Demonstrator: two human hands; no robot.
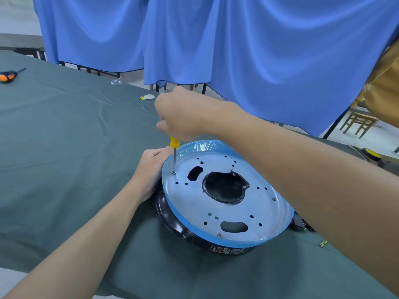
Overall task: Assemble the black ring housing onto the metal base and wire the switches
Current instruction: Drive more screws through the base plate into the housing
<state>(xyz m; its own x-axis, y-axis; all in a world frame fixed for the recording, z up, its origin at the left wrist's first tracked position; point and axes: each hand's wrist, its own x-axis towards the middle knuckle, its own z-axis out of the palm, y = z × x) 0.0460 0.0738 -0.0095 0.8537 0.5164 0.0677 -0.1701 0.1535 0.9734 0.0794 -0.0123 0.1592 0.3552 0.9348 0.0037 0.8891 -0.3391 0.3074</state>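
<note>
A round metal base [228, 210] with a blue film rim lies on top of the black ring housing [170, 219] on the green table. My right hand [183, 113] grips a yellow-handled screwdriver [174, 152] held upright, its tip on a screw [173, 173] at the base's left edge. My left hand [151, 169] holds the left side of the assembly, fingers curled round the rim. A dark switch part with wires [300, 223] peeks out at the right side, mostly hidden by my right forearm.
An orange-and-black screwdriver [9, 75] lies at the far left of the green cloth [64, 147]. A small white-and-yellow scrap [147, 97] and clear plastic [116, 81] lie near the far edge. A tiny green part [323, 243] sits right of the housing. Blue drapes hang behind.
</note>
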